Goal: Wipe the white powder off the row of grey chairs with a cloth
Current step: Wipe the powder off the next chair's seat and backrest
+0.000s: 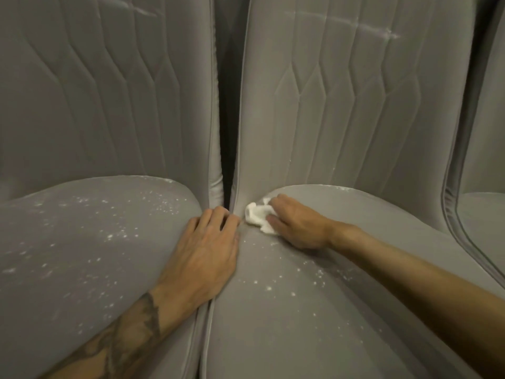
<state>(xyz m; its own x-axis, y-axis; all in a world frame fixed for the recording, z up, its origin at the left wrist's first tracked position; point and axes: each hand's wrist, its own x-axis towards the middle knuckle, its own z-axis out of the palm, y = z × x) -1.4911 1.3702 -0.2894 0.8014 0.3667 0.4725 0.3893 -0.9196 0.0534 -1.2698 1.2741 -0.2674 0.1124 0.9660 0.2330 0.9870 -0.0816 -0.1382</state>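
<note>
Pressing a crumpled white cloth onto the back left corner of the right seat, gripped in the right hand, just beside the gap between two chairs. Resting the left hand flat and released on the edge of the left seat. Powder specks on both seats.

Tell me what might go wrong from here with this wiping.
1. The right hand holds the cloth right beside the dark gap between the chairs; powder may get pushed into it, out of reach.
2. The left hand rests on the speckled left seat and may press powder into the fabric.
3. The white streak high on the right backrest is easy to miss.
</note>
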